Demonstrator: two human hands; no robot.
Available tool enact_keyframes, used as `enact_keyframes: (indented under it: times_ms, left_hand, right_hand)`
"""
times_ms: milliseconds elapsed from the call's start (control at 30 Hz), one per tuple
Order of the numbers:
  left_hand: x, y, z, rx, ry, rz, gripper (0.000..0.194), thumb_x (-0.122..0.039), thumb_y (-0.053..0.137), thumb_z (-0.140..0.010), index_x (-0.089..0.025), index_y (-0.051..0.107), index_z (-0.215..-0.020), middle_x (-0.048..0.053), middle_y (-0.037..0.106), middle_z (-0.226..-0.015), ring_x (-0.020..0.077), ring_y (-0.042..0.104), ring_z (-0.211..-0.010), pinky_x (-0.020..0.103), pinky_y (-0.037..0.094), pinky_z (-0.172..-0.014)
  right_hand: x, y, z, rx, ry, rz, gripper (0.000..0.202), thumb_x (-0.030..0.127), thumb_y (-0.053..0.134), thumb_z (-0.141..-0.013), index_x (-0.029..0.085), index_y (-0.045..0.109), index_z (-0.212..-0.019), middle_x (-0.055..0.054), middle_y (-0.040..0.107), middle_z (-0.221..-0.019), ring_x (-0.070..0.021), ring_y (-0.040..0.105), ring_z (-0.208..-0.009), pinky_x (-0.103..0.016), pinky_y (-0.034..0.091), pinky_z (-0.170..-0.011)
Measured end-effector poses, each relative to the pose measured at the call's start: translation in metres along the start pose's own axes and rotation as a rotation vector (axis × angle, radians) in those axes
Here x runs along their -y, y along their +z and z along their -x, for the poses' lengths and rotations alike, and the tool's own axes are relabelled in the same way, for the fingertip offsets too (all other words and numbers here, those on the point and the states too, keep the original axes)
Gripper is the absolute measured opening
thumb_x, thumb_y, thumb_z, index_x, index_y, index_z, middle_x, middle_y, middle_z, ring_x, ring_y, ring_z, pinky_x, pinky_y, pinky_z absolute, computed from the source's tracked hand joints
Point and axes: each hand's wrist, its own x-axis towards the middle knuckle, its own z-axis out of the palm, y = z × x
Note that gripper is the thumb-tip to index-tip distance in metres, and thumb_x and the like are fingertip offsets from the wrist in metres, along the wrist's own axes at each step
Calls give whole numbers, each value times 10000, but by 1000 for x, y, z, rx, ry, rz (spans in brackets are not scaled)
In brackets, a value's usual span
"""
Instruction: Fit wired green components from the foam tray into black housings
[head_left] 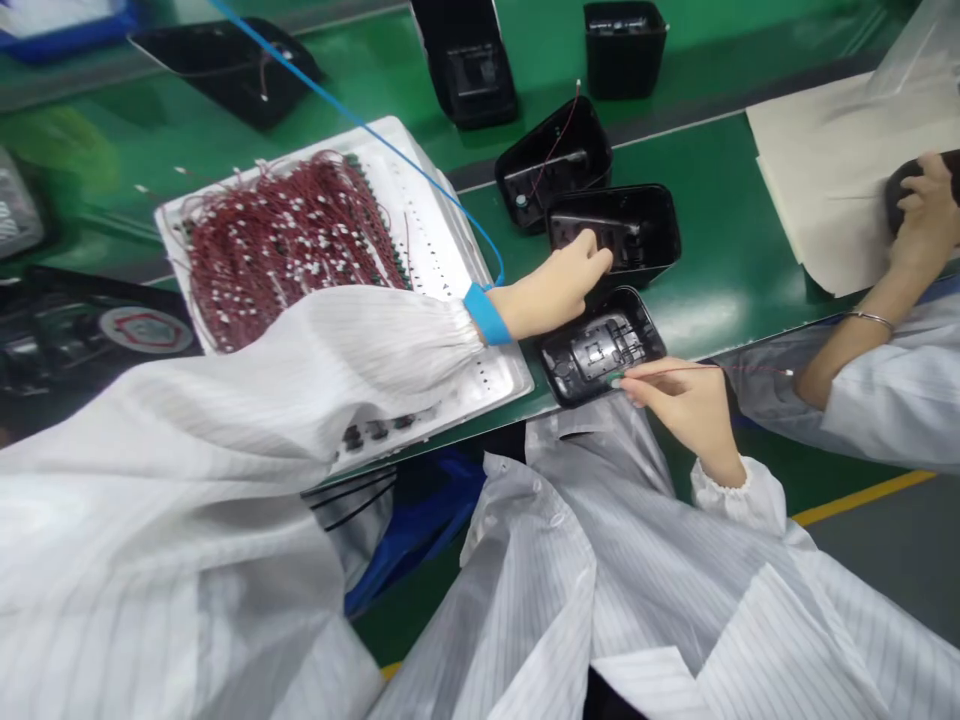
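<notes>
My left hand (559, 290), with a blue wrist strap (487, 315), reaches over the bench with its fingers closed on the near edge of a black plastic housing (649, 225). Its fingertips are partly hidden. My right hand (686, 405) pinches a small green circuit board (616, 381) with a thin red wire (739, 368) trailing right across the fingers to a white connector. That board is at the near right rim of a second black housing (592, 350), which lies open side up at the bench edge and shows molded ribs inside.
Left of my hands, a white foam tray (442, 260) holds many red-wired boards (285, 250). Other black housings (555, 155) stand behind, one with a wire. A blue cord (360, 120) crosses over the tray. At right, a co-worker's hand (926, 215) holds a dark part above cardboard (832, 180).
</notes>
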Motion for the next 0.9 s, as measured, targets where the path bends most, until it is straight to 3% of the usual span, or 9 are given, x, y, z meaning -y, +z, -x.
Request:
enact_keyframes:
  times_ms: [133,233,367,433,500,600,700,800,900]
  left_hand:
    - [-5,-2,0,174,-30,-94,406,41,444,-832,-72,596,-1192,180,571,-1189,248,637,-985,390,551,-905]
    - [-16,-17,9,274,-77,-180,420,36,403,-864,-52,606,-1221,177,592,-1168,247,670,-970,372,555,-890]
    - [-48,-48,54,97,-117,-315,460,50,316,-865,-76,630,-1177,154,590,-1148,286,677,-1054,443,560,-933]
    - [-70,-59,91,-11,-92,-338,496,51,239,-876,-105,647,-1112,145,591,-1137,309,662,-1095,503,566,-927]
    - [-91,-61,132,-145,-32,-251,472,-28,209,-968,-139,654,-1076,119,612,-1089,278,672,-1036,476,588,-885]
    - [-117,-36,185,-247,42,-141,358,-115,302,-1051,-156,658,-1066,92,659,-1005,225,674,-963,368,607,-835]
    - [-133,16,211,-302,23,-104,310,-53,356,-1032,-109,647,-1124,113,692,-1038,208,682,-978,328,611,-865]
    - [-139,73,203,-352,-167,-64,402,1,306,-1013,-70,616,-1259,143,696,-1147,202,692,-1069,329,593,-977]
    - [-135,108,174,-350,-444,-10,443,-76,343,-1055,-47,492,-1471,191,611,-1384,220,637,-1271,321,529,-1102]
  right_hand:
    - [10,14,-11,181,-94,197,116,178,746,-862,217,806,-771,-10,805,-836,-168,762,-728,-282,622,-768]
    - [14,29,-21,313,-128,397,180,121,698,-893,203,793,-765,-24,810,-898,-179,767,-833,-289,587,-870]
    - [14,54,-40,439,-137,689,200,129,609,-958,162,793,-885,-79,802,-982,-218,743,-952,-319,513,-928]
    - [12,65,-48,483,-121,853,236,131,551,-976,132,785,-944,-127,788,-993,-251,723,-946,-343,488,-879]
    - [10,73,-52,504,-120,993,273,132,501,-982,106,773,-999,-165,773,-995,-276,702,-916,-358,461,-822]
    - [8,79,-52,519,-144,1111,322,126,442,-990,97,758,-1045,-186,760,-1005,-288,683,-915,-365,440,-810]
    - [13,82,-51,526,-149,1201,344,128,430,-985,96,759,-1082,-200,754,-1033,-299,681,-926,-377,449,-816]
    - [22,85,-52,527,-132,1316,307,156,502,-955,94,776,-1079,-214,753,-1026,-323,683,-921,-388,463,-789]
    - [26,85,-58,532,-147,1389,265,180,565,-920,98,793,-1028,-204,755,-961,-328,681,-898,-380,462,-751]
